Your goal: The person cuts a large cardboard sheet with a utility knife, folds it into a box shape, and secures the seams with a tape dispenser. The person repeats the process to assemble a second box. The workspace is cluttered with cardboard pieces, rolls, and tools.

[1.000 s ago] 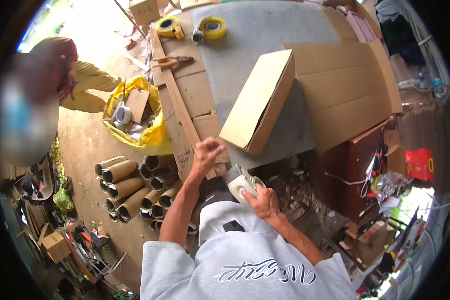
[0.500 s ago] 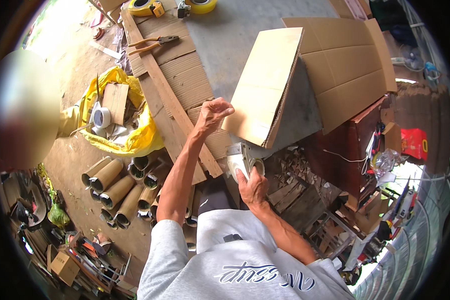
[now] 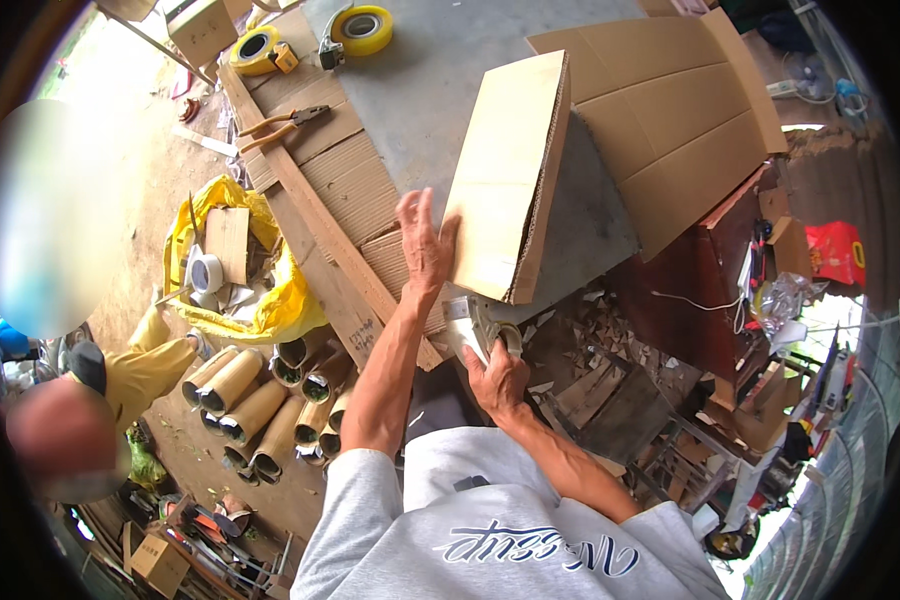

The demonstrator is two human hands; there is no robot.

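Note:
On the grey tabletop (image 3: 425,100) stands a long, narrow cardboard box (image 3: 500,170), its pale top face toward me and a corrugated edge showing along its right side. My left hand (image 3: 427,240) is open, fingers stretched out, with the thumb side against the box's left face near its lower end. Just below the box's near end, my right hand (image 3: 498,380) grips a pale tape dispenser (image 3: 470,325) with a metal front part. The fingers wrap round it and hide part of its body.
A flattened cardboard sheet (image 3: 670,120) lies right of the box. Pliers (image 3: 285,125), a yellow tape roll (image 3: 255,48) and another tape dispenser (image 3: 358,32) lie farther off. Left are a wooden strip (image 3: 320,225), a yellow sack (image 3: 295,290), cardboard tubes (image 3: 232,380) and another person (image 3: 155,375).
My left hand has gone from curled fingers to spread ones and rests at the box's left side. The view has shifted slightly. My right hand still holds the tape dispenser.

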